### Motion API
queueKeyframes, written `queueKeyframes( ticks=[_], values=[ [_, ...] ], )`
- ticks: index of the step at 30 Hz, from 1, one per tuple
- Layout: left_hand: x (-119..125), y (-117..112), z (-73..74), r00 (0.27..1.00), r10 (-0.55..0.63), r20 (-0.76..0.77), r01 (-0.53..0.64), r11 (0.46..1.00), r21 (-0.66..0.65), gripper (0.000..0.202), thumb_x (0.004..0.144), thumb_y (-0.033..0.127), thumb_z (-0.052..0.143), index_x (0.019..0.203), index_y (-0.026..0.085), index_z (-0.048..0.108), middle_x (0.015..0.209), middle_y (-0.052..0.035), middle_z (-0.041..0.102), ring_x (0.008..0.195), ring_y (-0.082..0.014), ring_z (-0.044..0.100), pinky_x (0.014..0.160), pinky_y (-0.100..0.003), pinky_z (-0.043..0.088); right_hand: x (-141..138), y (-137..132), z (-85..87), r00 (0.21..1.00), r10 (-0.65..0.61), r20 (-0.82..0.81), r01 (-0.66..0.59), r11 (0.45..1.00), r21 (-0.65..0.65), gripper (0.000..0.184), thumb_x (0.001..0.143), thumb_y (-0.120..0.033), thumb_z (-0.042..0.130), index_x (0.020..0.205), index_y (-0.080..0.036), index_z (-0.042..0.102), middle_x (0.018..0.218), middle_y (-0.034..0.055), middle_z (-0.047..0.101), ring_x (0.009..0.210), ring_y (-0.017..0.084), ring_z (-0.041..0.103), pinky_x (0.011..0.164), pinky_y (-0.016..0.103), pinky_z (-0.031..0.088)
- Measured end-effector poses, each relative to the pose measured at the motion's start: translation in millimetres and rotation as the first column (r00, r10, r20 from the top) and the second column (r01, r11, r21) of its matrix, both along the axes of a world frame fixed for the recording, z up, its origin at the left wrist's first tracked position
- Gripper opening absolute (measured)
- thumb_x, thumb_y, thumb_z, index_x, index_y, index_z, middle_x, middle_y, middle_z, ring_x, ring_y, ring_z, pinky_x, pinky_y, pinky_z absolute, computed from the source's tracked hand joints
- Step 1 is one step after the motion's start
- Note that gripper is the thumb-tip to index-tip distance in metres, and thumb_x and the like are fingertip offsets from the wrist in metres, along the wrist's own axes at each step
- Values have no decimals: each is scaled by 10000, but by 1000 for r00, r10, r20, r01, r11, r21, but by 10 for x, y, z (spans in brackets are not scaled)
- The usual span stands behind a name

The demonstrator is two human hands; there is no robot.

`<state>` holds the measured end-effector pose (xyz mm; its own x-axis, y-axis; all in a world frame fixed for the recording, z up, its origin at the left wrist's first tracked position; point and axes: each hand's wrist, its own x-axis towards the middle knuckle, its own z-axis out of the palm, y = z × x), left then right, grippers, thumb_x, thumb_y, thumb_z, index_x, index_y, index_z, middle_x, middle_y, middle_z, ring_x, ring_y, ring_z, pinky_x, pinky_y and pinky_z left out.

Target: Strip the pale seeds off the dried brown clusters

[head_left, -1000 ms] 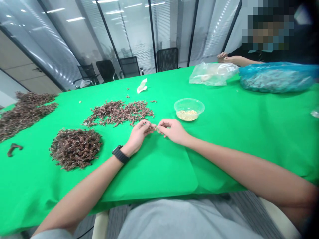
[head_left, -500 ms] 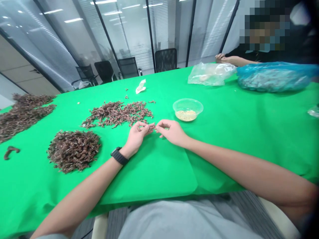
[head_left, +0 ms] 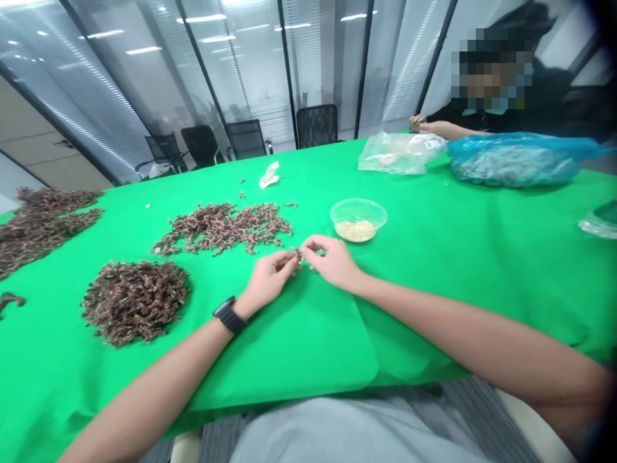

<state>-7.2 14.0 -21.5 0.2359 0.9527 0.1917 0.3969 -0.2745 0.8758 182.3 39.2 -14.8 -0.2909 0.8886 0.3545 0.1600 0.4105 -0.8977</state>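
Note:
My left hand (head_left: 272,278) pinches a small brown dried piece (head_left: 299,254) between thumb and fingertips, just above the green cloth. Against the other side of that piece, my right hand (head_left: 332,262) is closed too, its thumb and forefinger pressed together. The fingers cover much of the piece, so its exact kind is unclear. Beyond my left hand lies a loose spread of similar dried pieces (head_left: 224,226). A rounder, denser heap (head_left: 137,302) of them sits left of my wrist. A clear plastic bowl (head_left: 359,212) with pale grains in it stands just beyond my right hand.
More dried stalks (head_left: 43,225) are piled at the far left. A crumpled white tissue (head_left: 269,175), a clear plastic bag (head_left: 400,154) and a full blue bag (head_left: 515,161) lie towards the back. Another person's hands (head_left: 429,125) are behind the bags. Several chairs line the glass wall.
The view has shifted slightly, so the table sits a little lower in the picture. My fingertips have shifted a little around the small dried piece, still together.

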Motion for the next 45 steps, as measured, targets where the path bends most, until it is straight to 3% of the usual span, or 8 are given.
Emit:
queueKeyframes(
  ticks=[6, 13, 28, 34, 45],
  values=[
    [18, -14, 28, 1000, 9, 23, -8, 1000, -13, 304, 917, 456, 627, 959, 166, 706, 848, -67, 766, 685, -175, 687, 678, -288, 546, 16, -21, 37, 982, -36, 188, -1, 981, 194, 135, 868, -227, 583, 770, -190, 669, 742, 7, 681, 685, 137, 599, 648, 246, 452],
    [35, -10, -18, 998, 3, -56, -3, 1000, 14, 318, 936, 456, 588, 1026, 173, 702, 861, -47, 778, 673, -159, 688, 671, -266, 539, -8, 20, -42, 972, -91, 215, 39, 972, 233, 116, 838, -173, 595, 740, -170, 656, 708, 1, 666, 659, 126, 572, 635, 238, 416],
    [53, -45, 67, 990, 7, -139, 1, 999, 52, 265, 941, 403, 573, 952, 168, 696, 830, -30, 772, 638, -144, 665, 652, -250, 509, 0, 39, -62, 975, -67, 211, 13, 969, 248, 111, 835, -163, 612, 733, -164, 655, 698, -4, 669, 646, 119, 580, 636, 230, 422],
    [46, -83, 94, 958, 44, -284, 9, 983, 181, 228, 950, 346, 561, 917, 171, 703, 728, -3, 725, 645, -141, 636, 638, -241, 445, 9, 40, -70, 963, -82, 256, -2, 950, 312, 107, 837, -151, 605, 744, -167, 656, 711, 4, 662, 652, 122, 572, 645, 234, 428],
    [-10, -86, 108, 873, 92, -478, 59, 955, 292, 246, 987, 347, 515, 878, 185, 664, 682, 1, 671, 583, -128, 557, 583, -245, 339, 41, 56, -8, 974, 2, 227, -33, 990, 136, 117, 869, -190, 637, 809, -165, 735, 758, 11, 738, 679, 128, 633, 652, 244, 454]
  ],
)
